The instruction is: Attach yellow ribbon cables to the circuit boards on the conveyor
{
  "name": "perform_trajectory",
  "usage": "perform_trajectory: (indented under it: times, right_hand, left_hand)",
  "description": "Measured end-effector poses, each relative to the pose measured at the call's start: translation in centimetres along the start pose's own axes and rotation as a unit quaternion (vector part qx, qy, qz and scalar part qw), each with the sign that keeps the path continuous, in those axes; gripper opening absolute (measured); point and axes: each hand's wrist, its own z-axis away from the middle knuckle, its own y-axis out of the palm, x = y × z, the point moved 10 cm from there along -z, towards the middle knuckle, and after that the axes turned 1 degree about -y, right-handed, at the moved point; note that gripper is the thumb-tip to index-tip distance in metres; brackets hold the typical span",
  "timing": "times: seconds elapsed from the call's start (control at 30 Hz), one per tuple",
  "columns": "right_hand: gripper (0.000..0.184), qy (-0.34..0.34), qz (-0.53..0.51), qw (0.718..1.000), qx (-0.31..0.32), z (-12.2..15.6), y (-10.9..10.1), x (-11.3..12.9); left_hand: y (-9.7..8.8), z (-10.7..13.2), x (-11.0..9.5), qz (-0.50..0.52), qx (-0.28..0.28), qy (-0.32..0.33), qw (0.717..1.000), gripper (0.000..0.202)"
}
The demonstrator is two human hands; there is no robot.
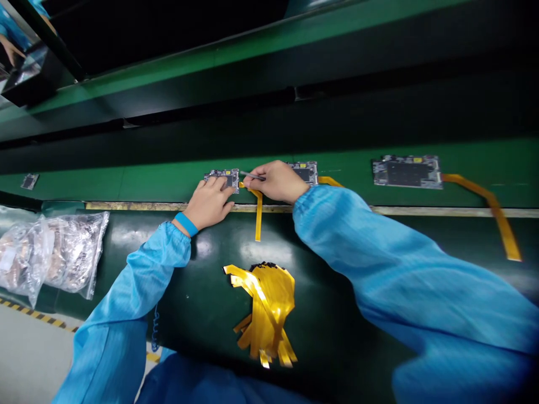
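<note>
My left hand (208,203) lies with its fingertips on a small circuit board (223,179) at the belt's near edge, pinning it down. My right hand (273,182) pinches a slim metal tool (252,175), whose tip points left towards that board. An amber flex cable (258,216) runs from the board's right side and hangs down over the belt's lip between my hands. A heap of loose gold-amber flex cables (265,314) lies on the dark green surface below my hands.
Two more circuit boards (303,172) (407,171) lie on the green conveyor belt (126,185) to the right, each with an amber flex cable. A smaller board (29,181) sits far left. Plastic bags of parts (73,252) lie at left. Blue sleeves cover both arms.
</note>
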Motion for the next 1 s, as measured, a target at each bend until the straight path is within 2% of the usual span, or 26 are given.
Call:
perform_trajectory:
  times: [0.23,0.4,0.6,0.7,0.87,1.0]
  right_hand:
    - [0.013,0.008,0.027,1.000,0.008,0.0,-0.5,-0.5]
    - [0.012,0.003,0.065,0.998,0.009,0.3,-0.9,-0.6]
    - [0.034,-0.046,0.207,0.976,-0.039,1.2,-2.4,0.9]
    - [0.029,-0.057,0.231,0.971,-0.033,1.4,-2.3,1.3]
    - [0.018,-0.016,0.233,0.972,-0.012,1.2,-2.4,0.3]
    - [0.020,-0.031,0.247,0.968,-0.005,1.0,-2.8,-0.2]
  left_hand:
    - [0.4,-0.4,-1.9,-0.029,0.010,-0.013,0.999,0.057]
    - [0.9,-1.0,-3.1,-0.058,0.003,-0.029,0.998,0.062]
    - [0.9,-1.4,-3.9,-0.072,0.003,-0.030,0.997,0.062]
    - [0.9,-1.6,-4.1,-0.072,0.006,-0.033,0.997,0.062]
    - [0.9,-1.9,-4.7,-0.073,0.003,-0.029,0.997,0.063]
    - [1.0,-2.0,-5.0,-0.065,0.005,-0.019,0.998,0.059]
